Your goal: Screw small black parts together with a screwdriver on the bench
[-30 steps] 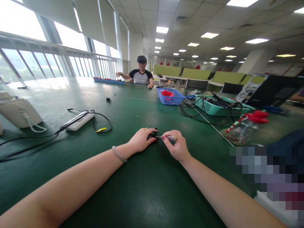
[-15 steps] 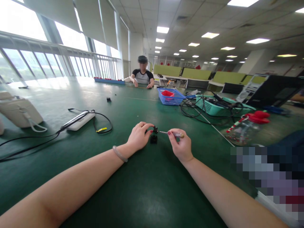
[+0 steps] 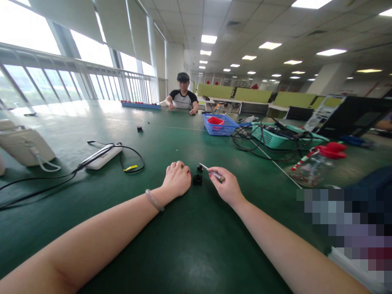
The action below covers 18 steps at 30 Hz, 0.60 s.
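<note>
My right hand (image 3: pixel 226 185) is closed round a small screwdriver (image 3: pixel 218 176), a thin metal shaft with a gold-brown end. Its shaft points up and left, with the tip at a small black part (image 3: pixel 200 168) on the green table. Whether tip and part touch, I cannot tell. Just nearer to me sits a squarish black piece (image 3: pixel 197 179), between my two hands. Palm down on the table to its left rests my left hand (image 3: pixel 177 179), fingers curled under and fingertips hidden; anything inside it is out of sight.
A white power bank-like box (image 3: pixel 102 157) with black cables lies left, near a cream bag (image 3: pixel 27 145). Blue (image 3: pixel 219 130) and teal (image 3: pixel 266 139) baskets and a red-lidded bottle (image 3: pixel 315 167) stand right. Another small black piece (image 3: pixel 140 129) lies farther off. Across the table sits a person (image 3: pixel 183 98).
My left hand has let go of the small black part and drawn back left, its fingers curling. My right hand has moved left, and the screwdriver now slants more steeply over the part.
</note>
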### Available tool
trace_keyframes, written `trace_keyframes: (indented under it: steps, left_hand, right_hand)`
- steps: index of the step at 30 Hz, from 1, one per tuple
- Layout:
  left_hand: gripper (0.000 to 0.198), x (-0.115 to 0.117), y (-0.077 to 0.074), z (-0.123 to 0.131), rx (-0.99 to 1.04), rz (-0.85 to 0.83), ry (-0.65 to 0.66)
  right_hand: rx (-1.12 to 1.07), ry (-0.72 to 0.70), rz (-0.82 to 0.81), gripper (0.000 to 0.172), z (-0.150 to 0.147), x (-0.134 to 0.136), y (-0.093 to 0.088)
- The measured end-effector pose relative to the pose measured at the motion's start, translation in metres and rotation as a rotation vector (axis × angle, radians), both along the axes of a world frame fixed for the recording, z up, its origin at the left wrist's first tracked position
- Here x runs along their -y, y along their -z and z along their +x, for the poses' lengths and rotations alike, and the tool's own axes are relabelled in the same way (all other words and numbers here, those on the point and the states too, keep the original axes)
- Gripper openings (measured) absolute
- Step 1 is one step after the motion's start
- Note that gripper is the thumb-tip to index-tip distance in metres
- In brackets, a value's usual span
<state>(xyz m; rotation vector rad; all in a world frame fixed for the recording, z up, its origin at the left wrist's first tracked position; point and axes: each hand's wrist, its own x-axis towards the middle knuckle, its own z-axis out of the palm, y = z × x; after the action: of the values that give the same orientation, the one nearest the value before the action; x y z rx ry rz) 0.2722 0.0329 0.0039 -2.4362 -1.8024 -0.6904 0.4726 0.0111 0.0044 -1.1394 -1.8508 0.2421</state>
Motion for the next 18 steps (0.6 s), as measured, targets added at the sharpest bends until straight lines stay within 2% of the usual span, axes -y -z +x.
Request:
trace_keyframes:
  steps: [3,6,8,10,14,18]
  left_hand:
    - [0.026,-0.001,-0.001,-0.001,0.138,0.05,0.174]
    - [0.04,0.001,0.001,-0.001,0.168,-0.006,0.381]
    - [0.046,0.002,0.003,0.0,0.131,-0.052,0.452]
    - [0.041,0.002,0.005,0.0,0.112,-0.068,0.448]
    - [0.03,0.0,0.006,0.0,0.142,-0.071,0.322]
    - [0.045,-0.001,0.004,-0.002,0.148,-0.08,0.262]
  right_hand:
    - [0.012,0.01,-0.011,0.017,0.0,-0.001,0.0]
    - [-0.033,0.014,-0.031,0.017,0.001,-0.001,-0.001]
    - [-0.092,0.032,-0.051,0.017,0.002,-0.001,-0.002]
    - [-0.17,0.07,-0.077,0.02,0.003,-0.001,-0.003]
    - [-0.329,0.105,-0.134,0.034,0.007,-0.003,-0.004]
    - [-0.564,0.085,-0.117,0.044,0.011,-0.01,0.0]
